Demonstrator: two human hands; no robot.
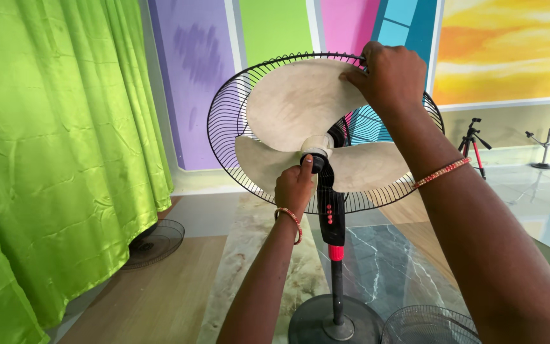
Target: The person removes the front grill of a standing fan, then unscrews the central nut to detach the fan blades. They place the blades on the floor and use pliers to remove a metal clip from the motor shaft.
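Observation:
A black pedestal fan stands in front of me with its front guard off. Its three pale, dusty blades (294, 108) are bare inside the black wire rear guard (224, 127). My left hand (295, 186) pinches the black cap (316, 162) on the white hub at the blades' centre. My right hand (386, 76) grips the tip of the upper blade together with the guard's top rim. The black pole with a red collar (335, 253) runs down to the round base (332, 322).
A bright green curtain (52, 159) hangs at the left. A loose black wire guard (157, 241) lies on the floor under its hem, another guard (428, 325) by the fan's base. A red tripod (472, 146) and a small stand (542, 153) are at the far right.

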